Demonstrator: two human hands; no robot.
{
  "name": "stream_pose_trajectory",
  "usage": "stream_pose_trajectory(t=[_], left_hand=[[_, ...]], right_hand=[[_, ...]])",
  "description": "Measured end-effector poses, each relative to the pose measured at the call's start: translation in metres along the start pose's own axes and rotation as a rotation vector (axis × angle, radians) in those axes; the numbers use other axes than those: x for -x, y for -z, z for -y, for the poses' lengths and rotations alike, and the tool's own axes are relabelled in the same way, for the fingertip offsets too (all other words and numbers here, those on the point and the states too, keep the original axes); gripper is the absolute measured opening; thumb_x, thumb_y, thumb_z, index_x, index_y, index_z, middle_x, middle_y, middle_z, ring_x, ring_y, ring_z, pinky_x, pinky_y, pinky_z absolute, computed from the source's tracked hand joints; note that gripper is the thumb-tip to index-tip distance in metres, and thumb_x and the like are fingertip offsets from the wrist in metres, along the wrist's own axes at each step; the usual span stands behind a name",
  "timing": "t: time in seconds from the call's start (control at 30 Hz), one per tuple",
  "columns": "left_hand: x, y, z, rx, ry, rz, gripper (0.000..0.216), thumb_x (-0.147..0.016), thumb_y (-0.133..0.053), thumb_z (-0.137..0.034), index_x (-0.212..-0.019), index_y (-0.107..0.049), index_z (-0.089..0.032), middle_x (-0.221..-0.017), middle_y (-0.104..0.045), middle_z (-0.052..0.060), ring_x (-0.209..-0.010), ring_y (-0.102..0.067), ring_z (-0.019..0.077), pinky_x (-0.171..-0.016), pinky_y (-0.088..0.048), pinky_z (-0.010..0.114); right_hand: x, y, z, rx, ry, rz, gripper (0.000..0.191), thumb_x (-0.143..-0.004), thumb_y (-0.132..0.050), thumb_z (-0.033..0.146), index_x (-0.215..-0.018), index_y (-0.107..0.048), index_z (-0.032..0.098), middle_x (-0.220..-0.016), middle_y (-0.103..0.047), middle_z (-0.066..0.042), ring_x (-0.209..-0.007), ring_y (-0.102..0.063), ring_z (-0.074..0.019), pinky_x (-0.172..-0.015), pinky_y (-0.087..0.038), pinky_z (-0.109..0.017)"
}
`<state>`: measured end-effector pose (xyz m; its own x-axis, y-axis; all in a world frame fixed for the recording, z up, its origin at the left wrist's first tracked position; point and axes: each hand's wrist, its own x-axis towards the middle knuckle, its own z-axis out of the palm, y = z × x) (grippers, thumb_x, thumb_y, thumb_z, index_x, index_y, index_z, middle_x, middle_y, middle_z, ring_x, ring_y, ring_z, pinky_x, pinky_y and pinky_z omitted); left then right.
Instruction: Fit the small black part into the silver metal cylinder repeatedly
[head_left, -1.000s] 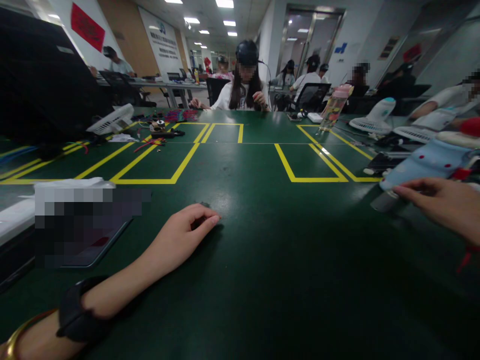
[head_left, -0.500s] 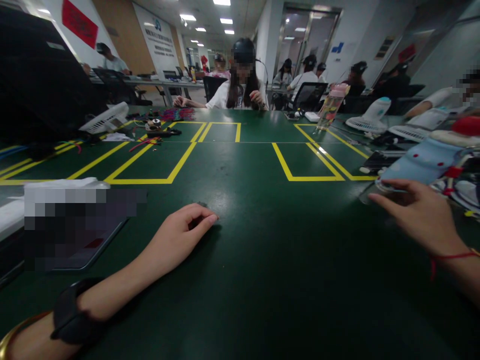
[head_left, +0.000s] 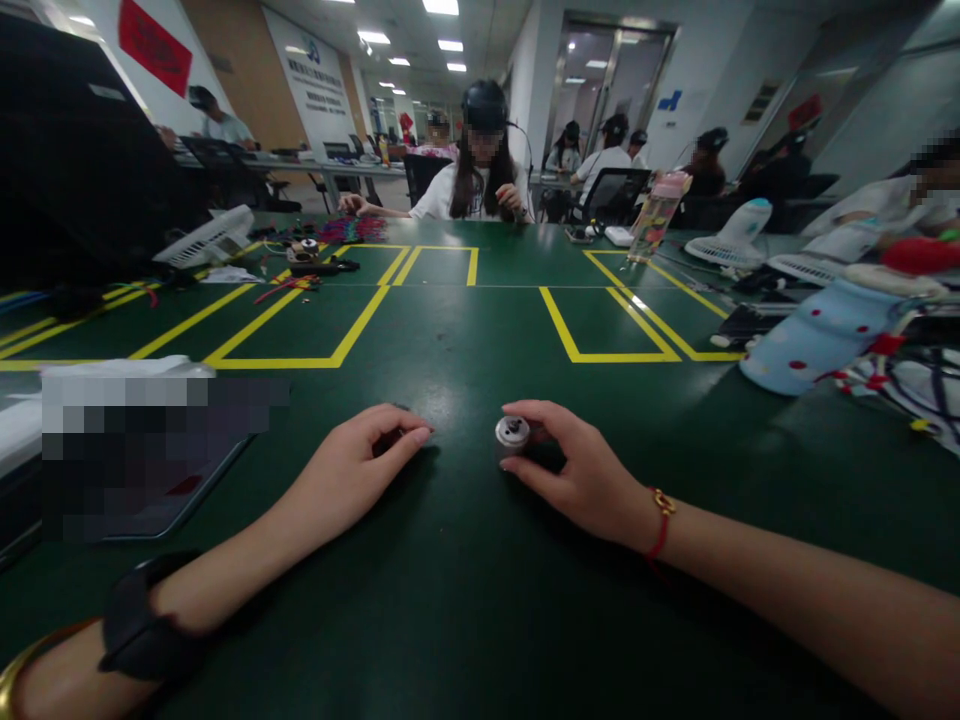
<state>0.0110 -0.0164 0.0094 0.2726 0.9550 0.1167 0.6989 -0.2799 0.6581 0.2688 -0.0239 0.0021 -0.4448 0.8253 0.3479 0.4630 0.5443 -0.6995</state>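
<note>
My right hand (head_left: 581, 462) has its thumb and forefinger around a small silver cylindrical motor (head_left: 512, 432). The motor stands upright on the dark green table (head_left: 465, 620), its round end with a dark centre facing up. To its left, my left hand (head_left: 371, 445) rests on the table with curled fingers and the thumb close to the forefinger. A small dark bit shows behind those fingers, but what they hold, if anything, is hidden. A gap of bare table lies between the two hands.
A blue dotted plush-like figure (head_left: 810, 335) stands at right beside tangled cables. A tablet-like dark device (head_left: 180, 500) lies at left. Yellow tape (head_left: 274, 363) marks boxes on the table. Farther back are a bottle (head_left: 656, 218), a white fan (head_left: 206, 240) and a seated person (head_left: 480, 180).
My right hand has come in from the far right, by the blue figure, to the table's middle, where the motor now shows in its grip. The left hand has stayed nearly still.
</note>
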Motion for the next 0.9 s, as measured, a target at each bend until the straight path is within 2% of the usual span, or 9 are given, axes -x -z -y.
stream_pose_trajectory(t=[0.13,0.23,0.33,0.47,0.57,0.67,0.8,0.9], left_hand=[[-0.006,-0.010,-0.028,0.015,-0.157,-0.007,0.026,-0.091,-0.050,-0.038,-0.108,-0.064,-0.025,-0.103,-0.063,0.004,-0.089,-0.059,0.0197,-0.075,-0.047,0.032],[-0.015,-0.018,-0.056,0.041,-0.253,0.012,0.025,-0.090,-0.051,-0.035,-0.108,-0.066,-0.025,-0.103,-0.063,0.004,-0.094,-0.058,0.0200,-0.077,-0.047,0.032],[-0.024,-0.019,-0.069,0.064,-0.262,-0.026,0.020,-0.088,-0.054,-0.033,-0.094,-0.070,-0.023,-0.096,-0.063,0.004,-0.088,-0.058,0.0187,-0.074,-0.047,0.031],[-0.026,-0.013,-0.054,0.094,-0.178,-0.121,0.022,-0.086,-0.057,-0.039,-0.092,-0.071,-0.023,-0.093,-0.064,0.003,-0.084,-0.059,0.0187,-0.073,-0.046,0.031],[-0.025,-0.018,-0.035,0.054,-0.154,-0.018,0.018,-0.083,-0.062,-0.038,-0.087,-0.073,-0.025,-0.091,-0.064,0.002,-0.085,-0.059,0.0195,-0.075,-0.046,0.032],[-0.025,-0.033,-0.027,-0.002,-0.181,0.091,0.013,-0.081,-0.065,-0.036,-0.084,-0.075,-0.027,-0.089,-0.066,0.001,-0.086,-0.060,0.0203,-0.078,-0.046,0.034],[-0.026,-0.045,-0.030,-0.001,-0.192,0.102,0.013,-0.081,-0.065,-0.036,-0.084,-0.075,-0.028,-0.089,-0.067,0.001,-0.087,-0.061,0.0212,-0.078,-0.046,0.034],[-0.026,-0.040,-0.031,0.022,-0.178,0.106,0.020,-0.080,-0.066,-0.038,-0.095,-0.074,-0.028,-0.094,-0.066,0.003,-0.087,-0.061,0.0213,-0.077,-0.047,0.032]], right_hand=[[0.002,-0.003,-0.006,-0.094,-0.067,-0.027,0.065,-0.072,-0.069,0.030,-0.129,-0.037,0.024,-0.116,-0.057,-0.006,-0.103,-0.058,-0.0156,-0.091,-0.052,-0.036],[0.001,-0.004,-0.007,-0.116,-0.066,-0.023,0.060,-0.073,-0.068,0.028,-0.125,-0.039,0.022,-0.114,-0.058,-0.007,-0.102,-0.059,-0.0151,-0.091,-0.052,-0.035],[0.001,-0.001,-0.005,-0.099,-0.067,0.008,0.053,-0.075,-0.066,0.027,-0.122,-0.042,0.023,-0.113,-0.059,-0.005,-0.099,-0.060,-0.0138,-0.088,-0.053,-0.034],[0.003,0.006,-0.005,-0.019,-0.072,0.025,0.050,-0.076,-0.065,0.028,-0.123,-0.046,0.024,-0.112,-0.060,-0.004,-0.096,-0.060,-0.0132,-0.087,-0.052,-0.033],[0.005,0.010,-0.007,0.011,-0.061,0.022,0.049,-0.077,-0.064,0.028,-0.122,-0.048,0.024,-0.112,-0.060,-0.004,-0.096,-0.060,-0.0131,-0.087,-0.053,-0.033],[0.006,0.010,-0.010,0.001,-0.059,0.022,0.051,-0.077,-0.064,0.028,-0.124,-0.047,0.024,-0.114,-0.059,-0.004,-0.097,-0.060,-0.0139,-0.088,-0.053,-0.034],[0.006,0.006,-0.011,-0.002,-0.065,0.033,0.055,-0.077,-0.063,0.028,-0.130,-0.045,0.027,-0.121,-0.058,-0.005,-0.102,-0.060,-0.0153,-0.091,-0.052,-0.037],[0.005,0.008,-0.009,-0.004,-0.064,0.028,0.053,-0.078,-0.063,0.029,-0.128,-0.048,0.028,-0.121,-0.058,-0.004,-0.104,-0.060,-0.0166,-0.092,-0.052,-0.038]])
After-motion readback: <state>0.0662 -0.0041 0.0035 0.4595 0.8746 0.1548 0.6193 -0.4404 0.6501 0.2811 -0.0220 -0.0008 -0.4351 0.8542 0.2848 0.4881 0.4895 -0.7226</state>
